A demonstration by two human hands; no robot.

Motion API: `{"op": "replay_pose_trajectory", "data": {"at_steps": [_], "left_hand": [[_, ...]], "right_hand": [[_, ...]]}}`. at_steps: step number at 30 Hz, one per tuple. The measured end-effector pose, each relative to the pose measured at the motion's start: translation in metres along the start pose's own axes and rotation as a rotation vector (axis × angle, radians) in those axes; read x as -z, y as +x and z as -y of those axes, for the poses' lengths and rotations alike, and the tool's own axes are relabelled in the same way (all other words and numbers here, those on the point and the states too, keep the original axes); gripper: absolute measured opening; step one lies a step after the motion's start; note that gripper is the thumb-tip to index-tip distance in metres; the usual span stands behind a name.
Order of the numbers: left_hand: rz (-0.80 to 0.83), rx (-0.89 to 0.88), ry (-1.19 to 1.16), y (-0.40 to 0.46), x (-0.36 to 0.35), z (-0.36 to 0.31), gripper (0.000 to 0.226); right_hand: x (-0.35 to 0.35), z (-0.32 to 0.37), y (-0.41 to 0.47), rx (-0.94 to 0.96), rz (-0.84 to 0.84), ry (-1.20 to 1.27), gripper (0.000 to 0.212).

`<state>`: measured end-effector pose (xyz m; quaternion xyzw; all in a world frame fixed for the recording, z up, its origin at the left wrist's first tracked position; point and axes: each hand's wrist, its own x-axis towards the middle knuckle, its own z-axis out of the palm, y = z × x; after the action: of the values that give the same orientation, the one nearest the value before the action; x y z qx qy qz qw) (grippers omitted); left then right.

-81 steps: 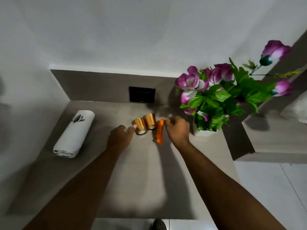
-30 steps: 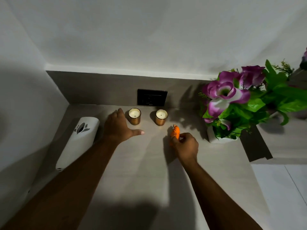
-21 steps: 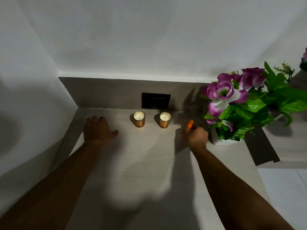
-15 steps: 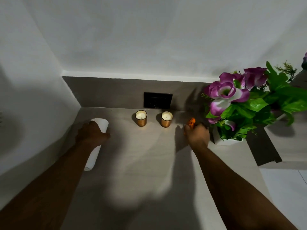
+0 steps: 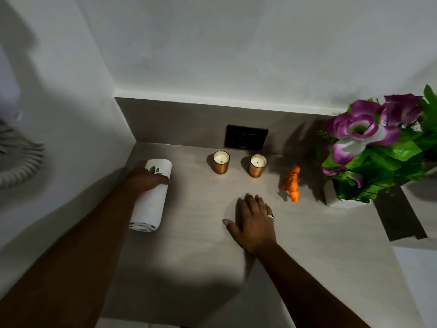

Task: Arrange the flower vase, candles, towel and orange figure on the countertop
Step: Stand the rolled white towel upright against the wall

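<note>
A rolled white towel (image 5: 151, 204) lies at the left of the grey countertop (image 5: 194, 252), and my left hand (image 5: 146, 179) rests over its far half, gripping it. Two copper-coloured candles (image 5: 221, 162) (image 5: 257, 165) stand upright side by side near the back wall. An orange tiger figure (image 5: 291, 183) stands right of them, free of any hand. My right hand (image 5: 254, 221) lies flat on the counter with fingers spread, holding nothing, just left of and nearer than the figure. The white flower vase (image 5: 343, 201) with purple flowers stands at the right.
A black wall socket (image 5: 246, 137) sits on the backsplash behind the candles. White walls close the counter at the back and left. A raised grey ledge (image 5: 418, 197) borders the right side behind the vase. A coiled grey object (image 5: 16, 162) hangs at the far left.
My right hand has let go of the orange figure beside the vase and drawn back to lie flat on the counter. My left hand stays on the towel, which has shifted right.
</note>
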<state>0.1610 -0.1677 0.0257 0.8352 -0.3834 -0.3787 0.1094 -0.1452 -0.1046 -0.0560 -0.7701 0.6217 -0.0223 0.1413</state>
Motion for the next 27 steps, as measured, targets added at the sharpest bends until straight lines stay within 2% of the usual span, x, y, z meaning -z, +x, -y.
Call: {"op": "replay_pose_trajectory", "data": {"at_steps": [4, 8, 14, 22, 27], "left_hand": [[-0.033, 0.02, -0.193, 0.003, -0.004, 0.007, 0.08], [-0.147, -0.072, -0.354, 0.006, 0.006, -0.013, 0.088], [-0.484, -0.201, -0.43, 0.02, 0.034, -0.039, 0.086], [-0.706, -0.306, -0.529, 0.044, 0.035, -0.035, 0.089], [-0.762, -0.385, -0.585, 0.05, 0.028, -0.028, 0.09]], "right_hand": [[-0.008, 0.003, 0.0, -0.009, 0.02, -0.042, 0.095], [-0.012, 0.002, 0.005, -0.012, 0.043, -0.045, 0.098], [-0.015, 0.007, 0.024, -0.021, 0.032, -0.077, 0.105], [-0.019, 0.009, 0.028, -0.022, -0.03, -0.073, 0.1], [-0.02, 0.007, 0.029, -0.019, -0.058, -0.064, 0.098]]}}
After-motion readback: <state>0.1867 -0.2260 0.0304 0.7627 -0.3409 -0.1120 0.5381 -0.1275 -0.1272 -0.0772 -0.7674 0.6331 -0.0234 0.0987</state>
